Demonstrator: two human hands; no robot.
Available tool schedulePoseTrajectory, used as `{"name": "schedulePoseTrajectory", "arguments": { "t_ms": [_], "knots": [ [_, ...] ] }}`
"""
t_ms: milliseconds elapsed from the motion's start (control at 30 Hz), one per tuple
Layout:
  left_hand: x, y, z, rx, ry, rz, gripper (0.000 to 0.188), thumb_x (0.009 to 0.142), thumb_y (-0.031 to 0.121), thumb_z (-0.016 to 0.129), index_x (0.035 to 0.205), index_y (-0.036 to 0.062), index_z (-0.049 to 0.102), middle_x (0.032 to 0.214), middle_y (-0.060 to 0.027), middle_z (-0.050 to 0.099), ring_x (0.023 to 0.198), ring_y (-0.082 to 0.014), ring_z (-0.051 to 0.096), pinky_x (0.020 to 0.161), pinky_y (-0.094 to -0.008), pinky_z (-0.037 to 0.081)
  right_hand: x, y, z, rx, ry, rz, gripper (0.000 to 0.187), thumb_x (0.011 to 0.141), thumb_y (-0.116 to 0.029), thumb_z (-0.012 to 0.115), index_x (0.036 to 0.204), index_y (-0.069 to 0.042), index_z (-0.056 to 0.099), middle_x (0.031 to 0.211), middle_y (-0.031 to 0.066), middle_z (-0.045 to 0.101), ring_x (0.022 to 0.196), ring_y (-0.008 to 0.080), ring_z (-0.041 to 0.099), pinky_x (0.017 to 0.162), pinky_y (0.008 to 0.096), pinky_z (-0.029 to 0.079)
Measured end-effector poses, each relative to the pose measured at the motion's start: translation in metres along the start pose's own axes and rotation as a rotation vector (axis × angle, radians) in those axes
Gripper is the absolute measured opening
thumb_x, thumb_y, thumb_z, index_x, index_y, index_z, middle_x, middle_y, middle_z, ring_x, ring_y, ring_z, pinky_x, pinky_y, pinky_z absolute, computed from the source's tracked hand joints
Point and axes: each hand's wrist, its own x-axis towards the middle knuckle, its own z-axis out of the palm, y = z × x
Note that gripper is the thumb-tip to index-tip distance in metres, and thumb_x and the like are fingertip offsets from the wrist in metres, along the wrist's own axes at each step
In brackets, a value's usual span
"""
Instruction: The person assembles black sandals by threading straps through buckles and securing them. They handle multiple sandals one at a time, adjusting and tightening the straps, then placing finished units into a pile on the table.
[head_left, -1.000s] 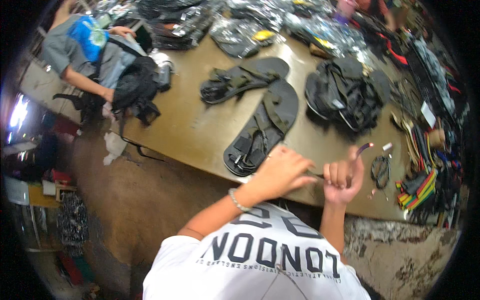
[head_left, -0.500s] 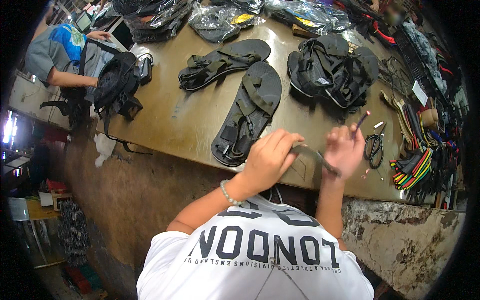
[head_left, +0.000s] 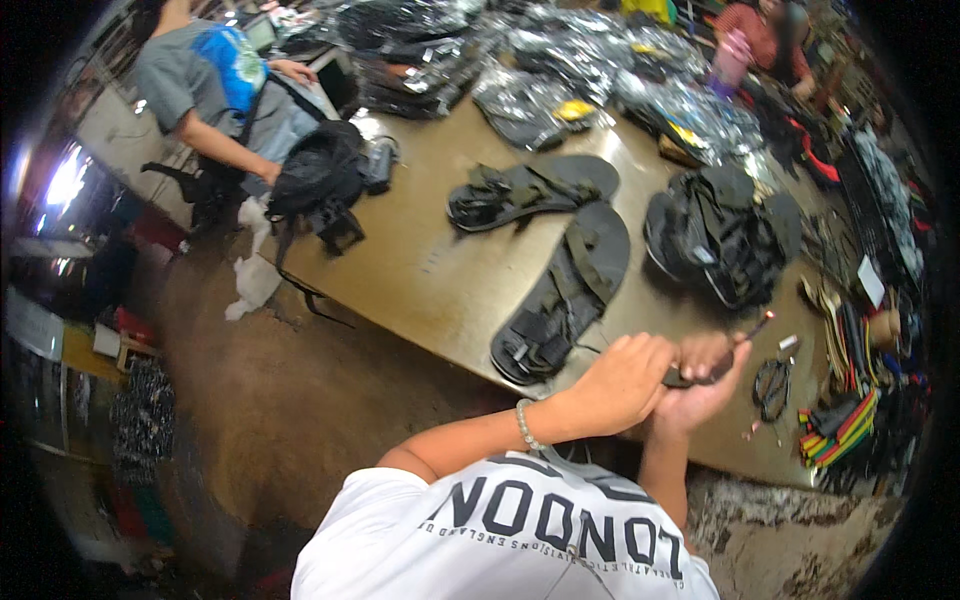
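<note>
Head view: left hand (head_left: 622, 388) and right hand (head_left: 708, 388) closed on a strap (head_left: 684, 379), over the table's (head_left: 420, 285) near side; two sandals (head_left: 563, 293), farther left, already wear straps, this one apart from them.

Wkshp: sandals (head_left: 565, 295) on tbl (head_left: 420, 250), strap bndls (head_left: 840, 430) alongside.

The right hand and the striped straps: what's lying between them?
In the head view, black-handled scissors lie on the table between the right hand and the striped straps.
</note>
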Motion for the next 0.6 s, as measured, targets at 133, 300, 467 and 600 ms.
{"name": "schedulePoseTrajectory", "arguments": {
  "t_ms": [133,300,467,600],
  "knots": [
    [0.0,-0.058,-0.059,-0.075,-0.002,0.252,0.031,0.089,0.03,0.058,0.104,0.0028,0.061,0.108,-0.0143,0.059,0.102,-0.0302,0.054,0.089,-0.0409,0.043,0.009,-0.012,0.006,-0.231,-0.204,-0.141,0.024,0.106,-0.03,0.033,0.112,-0.009,0.043,0.05,-0.0032,0.028,0.038,0.0056,0.022,0.04,0.0218,0.019],
    [-0.012,-0.095,-0.083,0.167,-0.383,0.046,0.036,0.093,0.039,0.053,0.107,0.0086,0.066,0.108,-0.0087,0.061,0.105,-0.029,0.055,0.093,-0.0421,0.042,0.033,-0.041,0.0,-0.423,-0.463,-0.053,0.024,0.106,-0.031,0.034,0.11,-0.008,0.042,0.047,-0.0022,0.032,0.035,0.0057,0.022,0.036,0.0218,0.018],
    [-0.009,-0.073,-0.054,-0.054,-0.529,0.044,0.04,0.088,0.041,0.057,0.1,0.0041,0.067,0.096,-0.016,0.06,0.091,-0.0338,0.057,0.081,-0.0422,0.047,0.048,-0.073,-0.014,-0.533,-0.447,0.039,0.022,0.104,-0.03,0.04,0.108,-0.009,0.042,0.048,-0.002,0.035,0.034,0.0047,0.023,0.034,0.0208,0.018],
    [0.005,-0.075,-0.043,-0.177,-0.55,0.155,0.036,0.084,0.034,0.066,0.098,0.0015,0.063,0.091,-0.0158,0.06,0.087,-0.0316,0.058,0.076,-0.0413,0.047,0.05,-0.09,-0.012,-0.71,-0.493,0.137,0.02,0.103,-0.03,0.043,0.107,-0.01,0.044,0.057,-0.0008,0.043,0.038,0.0028,0.028,0.034,0.019,0.02]
  ]
}}
